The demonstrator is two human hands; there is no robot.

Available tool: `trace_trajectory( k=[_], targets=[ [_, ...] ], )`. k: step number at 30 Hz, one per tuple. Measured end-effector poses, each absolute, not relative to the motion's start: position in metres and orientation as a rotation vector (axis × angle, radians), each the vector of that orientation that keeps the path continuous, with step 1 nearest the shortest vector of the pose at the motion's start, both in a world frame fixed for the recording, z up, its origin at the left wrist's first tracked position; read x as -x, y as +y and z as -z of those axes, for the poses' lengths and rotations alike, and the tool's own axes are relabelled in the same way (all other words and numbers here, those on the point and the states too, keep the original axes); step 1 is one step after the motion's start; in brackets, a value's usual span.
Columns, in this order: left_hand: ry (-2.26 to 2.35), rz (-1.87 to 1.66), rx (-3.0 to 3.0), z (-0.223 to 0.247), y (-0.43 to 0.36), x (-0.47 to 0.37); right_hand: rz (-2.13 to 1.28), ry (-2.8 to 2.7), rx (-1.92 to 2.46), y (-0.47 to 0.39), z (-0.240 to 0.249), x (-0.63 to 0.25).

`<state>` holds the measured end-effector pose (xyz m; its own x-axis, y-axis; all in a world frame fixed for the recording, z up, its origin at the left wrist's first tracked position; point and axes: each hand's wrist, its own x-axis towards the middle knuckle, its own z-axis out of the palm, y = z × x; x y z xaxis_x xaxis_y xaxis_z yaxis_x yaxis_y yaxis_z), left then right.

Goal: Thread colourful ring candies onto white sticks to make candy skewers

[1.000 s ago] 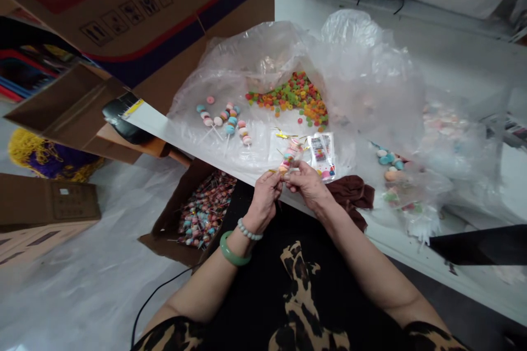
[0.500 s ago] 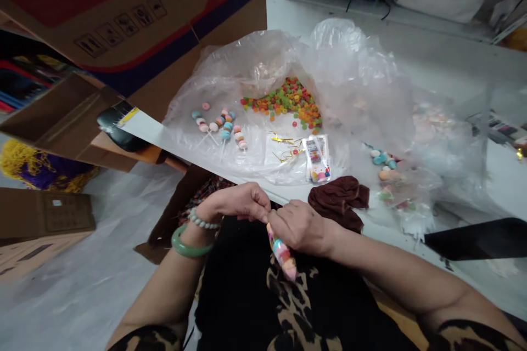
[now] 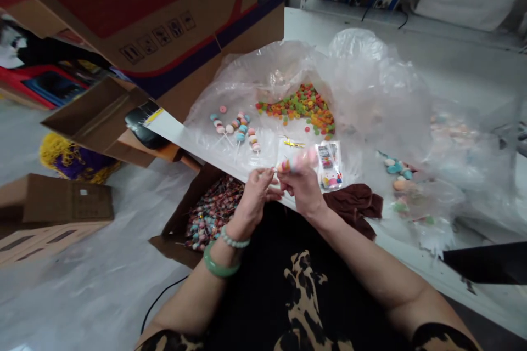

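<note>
Head view: above the near edge of a white table (image 3: 171, 129), the right hand (image 3: 303, 189) has its fingers closed around a pastel pink-and-blue candy stick in clear wrapping (image 3: 297, 161), blurred, probably to steady it while the other hand works its end. The left hand's (image 3: 256, 194) thumb and forefinger meet by that end; whether they pinch anything, I cannot tell. Gold metallic twist ties (image 3: 293, 143) and small printed plastic sachets (image 3: 330, 164) lie near the fingers, likely for easy reach. The sachets' lettering is too small to read. The large brown cardboard carton (image 3: 164, 11) shows handling symbols, no legible brand.
</note>
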<state>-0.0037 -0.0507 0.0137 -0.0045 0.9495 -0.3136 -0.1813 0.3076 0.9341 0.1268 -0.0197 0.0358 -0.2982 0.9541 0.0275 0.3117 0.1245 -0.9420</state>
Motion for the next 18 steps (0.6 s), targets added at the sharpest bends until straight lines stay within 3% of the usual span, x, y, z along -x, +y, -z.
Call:
trace_trajectory(
  k=[3, 6, 11, 13, 15, 18],
  targets=[
    [0.838, -0.588, -0.593, 0.001, -0.046, 0.019, -1.060, -1.947, 1.111, -0.022, -0.025, -0.140],
    [0.836, -0.527, -0.680, 0.004, -0.047, 0.027, -1.068, -2.012, 1.202, -0.021, -0.018, -0.150],
    [1.211, -0.671, -1.543, -0.012, -0.047, 0.040, -2.098, -1.387, 1.219, -0.015, -0.008, -0.150],
    [1.317, -0.592, -1.904, -0.021, -0.049, 0.049, -2.199, -1.350, 1.199, -0.016, -0.008, -0.145],
    [1.383, -0.421, -2.121, -0.028, -0.053, 0.064, -1.981, -1.635, 1.354, -0.017, -0.012, -0.141],
    [1.621, -0.153, -2.079, -0.031, -0.064, 0.093, -1.342, -2.149, 1.549, -0.011, -0.023, -0.140]
  ],
)
